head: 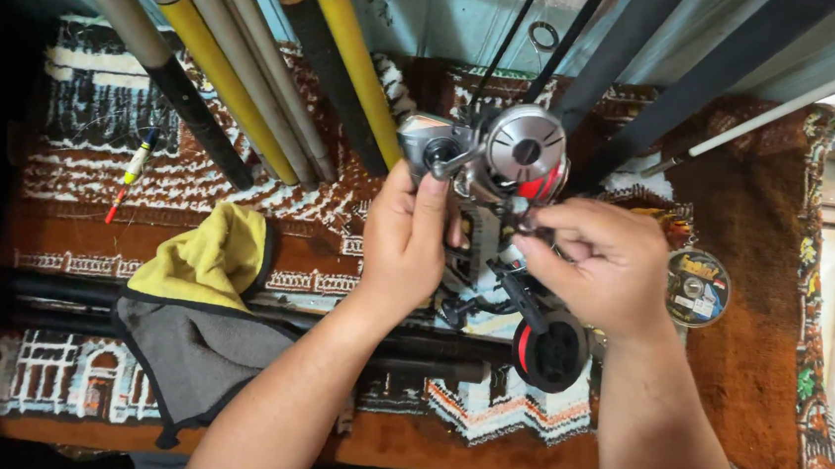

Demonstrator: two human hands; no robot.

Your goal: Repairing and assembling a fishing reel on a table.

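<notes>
My left hand (407, 239) grips the body of a silver and grey fishing reel (503, 152) with a red accent, held above a patterned rug. My right hand (602, 264) pinches a small part at the reel's underside with thumb and fingers. Just below my hands a second black reel with a red spool (549, 352) lies on the rug, attached to a dark rod (233, 311) that runs across to the left.
Several fishing rods (242, 72) in yellow, grey and black lean in from the top. A yellow and grey cloth (198, 307) lies at the left. A small float (133, 170) rests at far left. A round line spool (696, 286) sits right of my hands on the rug (741, 409).
</notes>
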